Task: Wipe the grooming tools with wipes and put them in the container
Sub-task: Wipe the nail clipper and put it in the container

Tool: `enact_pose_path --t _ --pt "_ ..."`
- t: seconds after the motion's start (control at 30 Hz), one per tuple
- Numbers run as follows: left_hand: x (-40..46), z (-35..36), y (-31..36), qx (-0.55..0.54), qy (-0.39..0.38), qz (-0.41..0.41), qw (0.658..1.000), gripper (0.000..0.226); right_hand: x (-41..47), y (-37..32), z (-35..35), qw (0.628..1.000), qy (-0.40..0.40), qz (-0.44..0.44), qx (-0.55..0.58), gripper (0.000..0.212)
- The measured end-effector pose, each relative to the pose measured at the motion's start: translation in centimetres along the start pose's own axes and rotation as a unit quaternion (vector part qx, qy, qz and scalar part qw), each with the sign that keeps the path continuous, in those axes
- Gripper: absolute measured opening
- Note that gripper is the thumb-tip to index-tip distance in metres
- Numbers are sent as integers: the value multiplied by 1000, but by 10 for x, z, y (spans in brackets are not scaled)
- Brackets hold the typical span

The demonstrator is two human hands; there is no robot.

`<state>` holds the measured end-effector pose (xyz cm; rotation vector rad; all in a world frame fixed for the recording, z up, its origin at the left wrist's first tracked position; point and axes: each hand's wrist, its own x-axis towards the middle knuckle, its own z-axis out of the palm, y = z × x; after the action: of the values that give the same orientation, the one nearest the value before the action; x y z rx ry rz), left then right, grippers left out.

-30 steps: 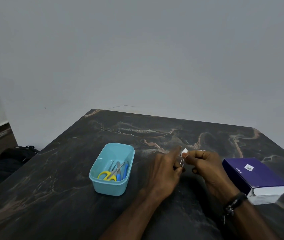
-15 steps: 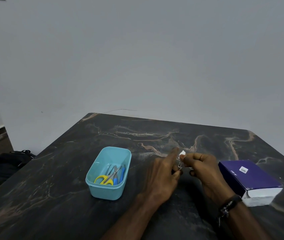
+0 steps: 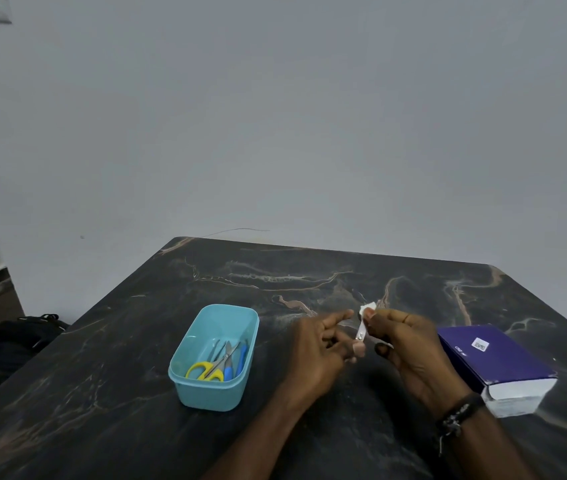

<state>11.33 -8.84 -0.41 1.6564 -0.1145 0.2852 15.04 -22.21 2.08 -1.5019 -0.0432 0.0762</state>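
Nail clipper (image 3: pixel 360 332), small shiny metal, is pinched by the left hand (image 3: pixel 323 351) above the dark marbled bench (image 3: pixel 136 341); the right hand (image 3: pixel 410 348) pinches a crumpled white wipe (image 3: pixel 367 309) against it. Rounded turquoise plastic container (image 3: pixel 185 382) sits left, holding yellow-handled scissors (image 3: pixel 206 370).

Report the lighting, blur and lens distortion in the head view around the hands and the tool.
Head view: dim, flat light and no harsh shadows; faint sheen on the dark marble table; wide-angle bending near the frame edges; the small metal tool and white wipe between the left hand and right hand look soft, too small to identify.
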Motion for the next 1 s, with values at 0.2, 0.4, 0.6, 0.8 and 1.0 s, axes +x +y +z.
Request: enact_pose_path --t 0.2,0.4,0.6,0.8,1.0 --pt "1 -4 5 -118 49 -66 990 23 3 -5 -6 1000 -10 18 11 17" --pt "7 -9 6 -228 137 -106 958 22 0 -7 -7 996 -68 48 -44 11" --pt "8 -9 10 -282 152 -129 938 25 -6 0 8 991 -117 44 -54 21" --pt "6 -5 7 -164 114 -114 973 11 -10 1 11 987 -138 27 -72 12" --pt "6 -6 12 -149 146 -81 975 8 -11 -1 12 986 -119 -10 -116 12"
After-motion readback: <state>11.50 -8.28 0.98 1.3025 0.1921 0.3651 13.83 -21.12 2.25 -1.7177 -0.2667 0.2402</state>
